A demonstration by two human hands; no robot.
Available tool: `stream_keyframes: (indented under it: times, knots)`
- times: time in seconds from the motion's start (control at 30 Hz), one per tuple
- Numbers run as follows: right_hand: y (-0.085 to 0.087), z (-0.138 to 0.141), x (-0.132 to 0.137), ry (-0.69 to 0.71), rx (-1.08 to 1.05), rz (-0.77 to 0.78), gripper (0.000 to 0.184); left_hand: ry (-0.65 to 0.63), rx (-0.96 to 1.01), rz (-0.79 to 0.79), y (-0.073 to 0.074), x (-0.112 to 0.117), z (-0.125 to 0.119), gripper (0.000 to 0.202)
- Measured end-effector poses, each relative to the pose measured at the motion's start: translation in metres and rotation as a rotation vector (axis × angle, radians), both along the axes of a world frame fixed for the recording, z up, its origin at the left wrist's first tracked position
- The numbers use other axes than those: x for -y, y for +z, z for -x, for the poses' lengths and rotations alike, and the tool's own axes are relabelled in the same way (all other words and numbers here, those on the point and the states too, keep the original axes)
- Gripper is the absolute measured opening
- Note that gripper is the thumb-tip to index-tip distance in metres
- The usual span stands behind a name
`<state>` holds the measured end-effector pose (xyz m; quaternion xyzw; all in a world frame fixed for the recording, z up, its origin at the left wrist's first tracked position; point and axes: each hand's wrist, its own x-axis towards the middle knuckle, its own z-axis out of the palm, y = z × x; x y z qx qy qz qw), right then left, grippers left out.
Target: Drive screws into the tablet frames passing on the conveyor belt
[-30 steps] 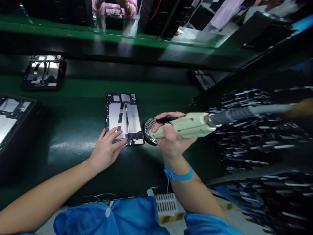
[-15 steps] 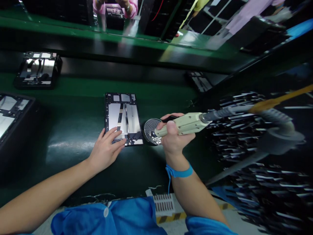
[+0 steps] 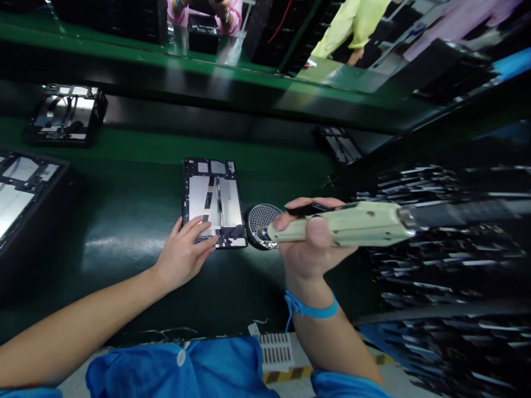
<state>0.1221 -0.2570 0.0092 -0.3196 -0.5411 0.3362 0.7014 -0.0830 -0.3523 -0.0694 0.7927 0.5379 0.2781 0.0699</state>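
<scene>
My left hand [image 3: 182, 251] rests with spread fingers on the lower left part of an opened tablet [image 3: 226, 199], which lies flat with its silver inside and dark ribbon strip showing. In my right hand [image 3: 309, 249] is a pale green electric screwdriver [image 3: 348, 224], thumb and fingers wrapped round its body. The tool's tip points left and down, over a round perforated screw tray [image 3: 262, 213] just right of the tablet. Whether the tip touches the tray, I cannot tell.
Stacked tablet frames stand at the left edge [image 3: 20, 182] and far left [image 3: 66, 113]. Another tablet unit [image 3: 340, 145] lies at the back right. Racked dark parts [image 3: 431, 249] fill the right side. Beyond the green ledge, a person in pink sleeves [image 3: 230, 16] and one in yellow [image 3: 348, 27] show.
The screwdriver's rear end has swung up toward the camera and right, its tip staying over the tray. My left hand stays on the tablet. The person in yellow shows more fully.
</scene>
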Motion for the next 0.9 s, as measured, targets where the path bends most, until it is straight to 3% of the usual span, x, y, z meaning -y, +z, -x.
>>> stream_keyframes:
  times: [0.1,0.27,0.4,0.7,0.9]
  knots:
    - [0.003,0.013,0.011,0.112,0.025,-0.009,0.023,-0.001,0.006,0.007,0.001,0.0,0.0,0.027]
    - [-0.01,0.029,0.021,0.323,0.044,0.051,0.025,-0.008,0.014,-0.001,0.003,-0.001,0.001,0.026]
    - [-0.019,0.034,0.025,0.417,0.036,0.063,0.028,-0.01,0.018,0.018,0.004,-0.001,0.0,0.027]
    - [-0.023,0.037,0.027,0.493,0.005,0.066,0.027,-0.003,-0.001,0.033,0.004,-0.001,-0.001,0.027]
    - [-0.024,0.039,0.033,0.397,0.096,0.058,0.028,-0.012,-0.01,0.017,0.004,0.0,0.001,0.027]
